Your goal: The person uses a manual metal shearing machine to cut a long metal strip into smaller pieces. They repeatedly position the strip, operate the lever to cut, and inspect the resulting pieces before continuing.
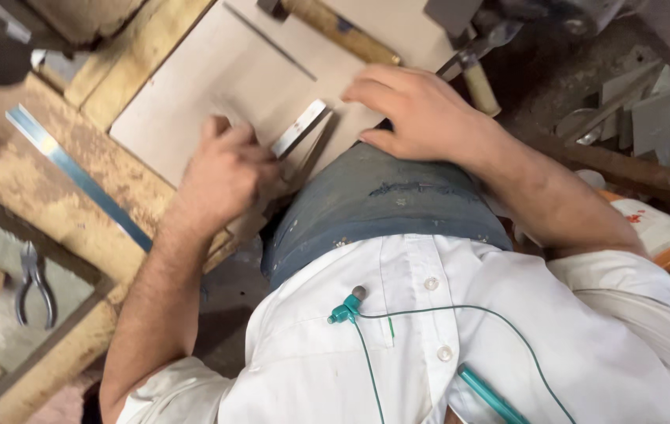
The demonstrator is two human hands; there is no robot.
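Metal strip [300, 128], short and shiny, lies tilted on the pale board [194, 94] atop the wooden counter [21, 169]. Left hand [225, 173] is clenched, pinching the strip's lower end; right hand [421, 114] lies flat and released on the board just beyond it. Left of the board, a long ruler [76, 177] runs along the counter, whose edge drops to pliers [34, 284].

I see a rough wooden workbench [32, 169] covered with sawdust. Directly on it lie a flat pale board [217, 71] and a long metal ruler [76, 173]. A hammer [335, 27] rests across the board.
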